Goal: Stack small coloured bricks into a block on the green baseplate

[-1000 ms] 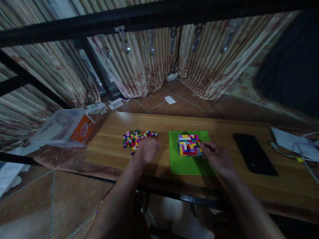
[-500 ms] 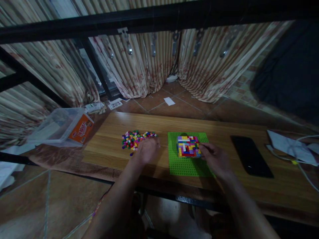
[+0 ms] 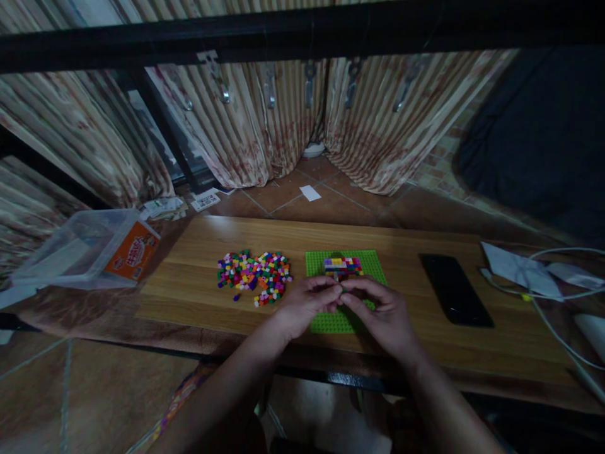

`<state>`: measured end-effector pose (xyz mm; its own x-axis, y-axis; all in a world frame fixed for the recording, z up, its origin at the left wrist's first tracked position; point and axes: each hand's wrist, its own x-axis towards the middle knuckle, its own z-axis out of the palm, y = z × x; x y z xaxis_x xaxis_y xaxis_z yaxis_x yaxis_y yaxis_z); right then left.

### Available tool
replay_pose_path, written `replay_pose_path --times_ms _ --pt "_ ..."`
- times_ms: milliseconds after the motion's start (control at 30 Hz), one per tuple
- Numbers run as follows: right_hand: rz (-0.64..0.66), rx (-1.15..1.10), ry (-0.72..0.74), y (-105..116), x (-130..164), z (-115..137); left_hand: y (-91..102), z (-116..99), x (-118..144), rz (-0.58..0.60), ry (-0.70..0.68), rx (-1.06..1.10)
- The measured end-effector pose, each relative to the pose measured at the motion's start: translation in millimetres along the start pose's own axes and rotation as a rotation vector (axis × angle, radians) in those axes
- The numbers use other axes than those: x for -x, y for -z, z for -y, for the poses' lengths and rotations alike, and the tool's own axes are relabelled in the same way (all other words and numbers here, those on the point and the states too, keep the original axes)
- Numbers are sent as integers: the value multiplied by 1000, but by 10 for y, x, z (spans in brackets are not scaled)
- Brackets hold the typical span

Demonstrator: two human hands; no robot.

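Both hands are meeting over the near half of the green baseplate (image 3: 373, 268); left hand (image 3: 305, 306) and right hand (image 3: 385, 315) are pinching fingertips together at one spot, apparently around a tiny brick that is too small and dim to make out, so I cannot tell for sure what is being held; grip is looking narrow, thumb and forefinger nearly closed on both sides; the multicoloured brick block (image 3: 343, 265) is sitting pressed onto the far part of the baseplate, just beyond the fingertips, partly hidden by them; loose brick pile (image 3: 255, 277) is lying on the wooden table (image 3: 198, 277) just left of the plate, near the left hand; black phone (image 3: 454, 290) is lying flat to the right, well apart; clear plastic box (image 3: 89, 249) is lying beyond the table's left end; bricks are probably light, rigid, smooth and easy to fumble, best pinched by opposite side walls; the plate is likely thin and may be sliding unless held down.
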<state>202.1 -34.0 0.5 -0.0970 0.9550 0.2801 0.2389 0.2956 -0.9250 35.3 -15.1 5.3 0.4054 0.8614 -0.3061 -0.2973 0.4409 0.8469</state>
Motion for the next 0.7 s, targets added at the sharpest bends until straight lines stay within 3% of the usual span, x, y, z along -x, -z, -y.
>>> replay_pose_path --times_ms 100,267,533,700 --pt "4 -5 30 -9 3 8 -33 25 -11 -2 37 134" --pt "-22 42 48 22 -17 -7 -58 13 -17 3 25 114" --pt "-308 268 -147 334 -64 -257 9 -36 -52 -170 -8 -64" --pt "-190 376 -107 305 -35 -254 35 -55 -65 -175 -30 -123"
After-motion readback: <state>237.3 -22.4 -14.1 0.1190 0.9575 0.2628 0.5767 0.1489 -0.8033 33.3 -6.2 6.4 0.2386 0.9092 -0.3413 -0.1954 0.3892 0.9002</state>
